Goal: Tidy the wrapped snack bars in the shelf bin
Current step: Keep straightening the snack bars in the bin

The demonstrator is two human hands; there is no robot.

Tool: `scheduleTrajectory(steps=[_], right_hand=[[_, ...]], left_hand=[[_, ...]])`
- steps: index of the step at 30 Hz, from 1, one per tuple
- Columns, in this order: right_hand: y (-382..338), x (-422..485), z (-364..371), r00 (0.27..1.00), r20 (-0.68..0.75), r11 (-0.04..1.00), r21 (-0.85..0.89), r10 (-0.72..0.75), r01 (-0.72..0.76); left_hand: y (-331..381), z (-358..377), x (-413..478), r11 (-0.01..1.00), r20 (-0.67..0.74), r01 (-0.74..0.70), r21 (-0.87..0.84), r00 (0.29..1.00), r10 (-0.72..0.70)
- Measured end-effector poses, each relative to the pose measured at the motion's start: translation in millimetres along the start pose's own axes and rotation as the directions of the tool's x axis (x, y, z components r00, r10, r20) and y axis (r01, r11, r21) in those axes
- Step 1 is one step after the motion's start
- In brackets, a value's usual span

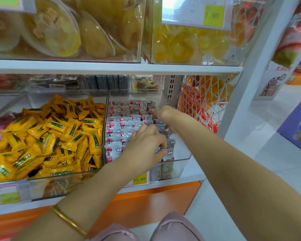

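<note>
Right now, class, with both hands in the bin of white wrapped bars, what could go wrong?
The right hand reaches to the back rows of snack bars; its forearm could drag nearer ones askew. The left hand works beside the low front wall of the bin, so loose bars there might slip out.

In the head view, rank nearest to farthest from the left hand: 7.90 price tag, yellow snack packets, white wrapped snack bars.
1. white wrapped snack bars: touching the left hand.
2. yellow snack packets: left bin.
3. 7.90 price tag: top shelf.
</note>
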State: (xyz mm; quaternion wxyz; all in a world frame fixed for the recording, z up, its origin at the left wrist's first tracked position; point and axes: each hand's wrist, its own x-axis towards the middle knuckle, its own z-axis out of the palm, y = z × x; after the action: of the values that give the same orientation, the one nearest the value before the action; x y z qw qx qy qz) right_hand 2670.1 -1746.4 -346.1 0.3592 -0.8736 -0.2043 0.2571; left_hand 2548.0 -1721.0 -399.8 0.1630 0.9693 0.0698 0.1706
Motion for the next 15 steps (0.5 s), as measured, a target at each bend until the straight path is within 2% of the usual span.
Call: scheduleTrajectory(steps=[1, 4, 6, 9, 13, 15], right_hand=[[3, 3, 1, 1.0, 0.023, 0.998, 0.068, 0.001, -0.002], [11, 5, -2, 0.999, 0.034, 0.996, 0.085, 0.012, -0.015], [14, 9, -4, 0.996, 0.058, 0.98, 0.187, 0.061, -0.07], [13, 9, -2, 0.991, 0.093, 0.962, 0.249, 0.093, -0.113], [20, 12, 1, 0.999, 0.035, 0.908, 0.417, 0.031, -0.042], [20, 15, 4, 0.999, 0.035, 0.899, 0.437, 0.013, -0.027]], left_hand=[[0, 1, 0, 1.0, -0.003, -0.011, 0.004, 1.0, 0.011], [1, 2, 0, 0.999, -0.008, -0.03, 0.02, 1.0, 0.03], [1, 3, 0, 0.999, -0.013, -0.029, 0.02, 1.0, 0.029], [1, 2, 0, 1.0, -0.012, -0.019, 0.012, 1.0, 0.019], [2, 0, -1, 1.0, -0.004, -0.015, -0.013, 1.0, 0.015], [2, 0, -1, 1.0, -0.001, -0.009, -0.01, 1.0, 0.009]])
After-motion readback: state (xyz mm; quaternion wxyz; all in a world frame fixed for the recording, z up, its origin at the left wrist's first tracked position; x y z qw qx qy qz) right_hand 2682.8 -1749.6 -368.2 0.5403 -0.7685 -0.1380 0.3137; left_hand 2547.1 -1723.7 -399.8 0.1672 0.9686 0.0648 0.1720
